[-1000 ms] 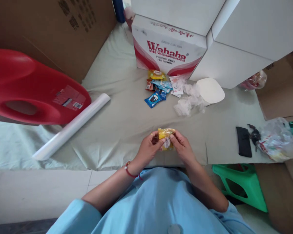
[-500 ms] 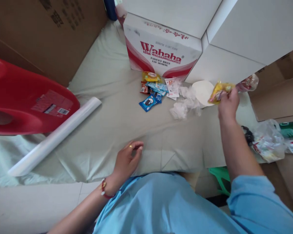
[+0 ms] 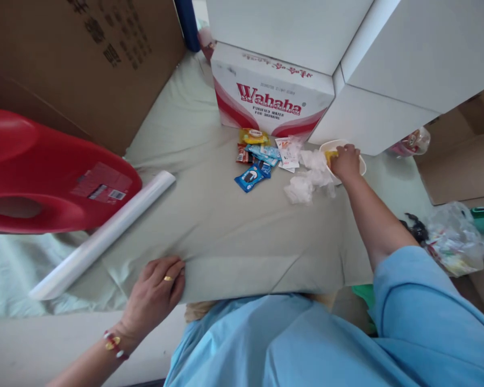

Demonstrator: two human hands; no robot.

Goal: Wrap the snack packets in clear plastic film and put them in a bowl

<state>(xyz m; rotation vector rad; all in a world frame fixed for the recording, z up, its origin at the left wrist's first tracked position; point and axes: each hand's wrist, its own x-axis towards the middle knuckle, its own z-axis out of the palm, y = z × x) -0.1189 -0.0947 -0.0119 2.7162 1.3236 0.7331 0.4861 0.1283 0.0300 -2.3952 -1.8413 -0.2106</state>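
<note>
My right hand (image 3: pixel 346 162) reaches out over a white bowl (image 3: pixel 362 164) and is closed on a yellow snack packet (image 3: pixel 331 156), of which only a corner shows. My left hand (image 3: pixel 155 293) lies flat on the near edge of the pale green cloth (image 3: pixel 226 226), fingers stretched out, holding nothing. Crumpled clear wrappers (image 3: pixel 306 180) lie just left of the bowl. A small heap of snack packets (image 3: pixel 256 158), blue, red and yellow, sits in front of the Wahaha box (image 3: pixel 272 97).
A red plastic stool (image 3: pixel 44 172) and a white roll (image 3: pixel 105 234) lie at the left. Brown cardboard (image 3: pixel 84 59) and white boxes (image 3: pixel 387 64) stand at the back. A clear bag of items (image 3: pixel 454 244) and a dark object sit at the right. A green stool (image 3: pixel 361 293) is below.
My right hand has come down from mid-air with the yellow packet onto the white bowl. My left hand slid left along the cloth's near edge and flattened.
</note>
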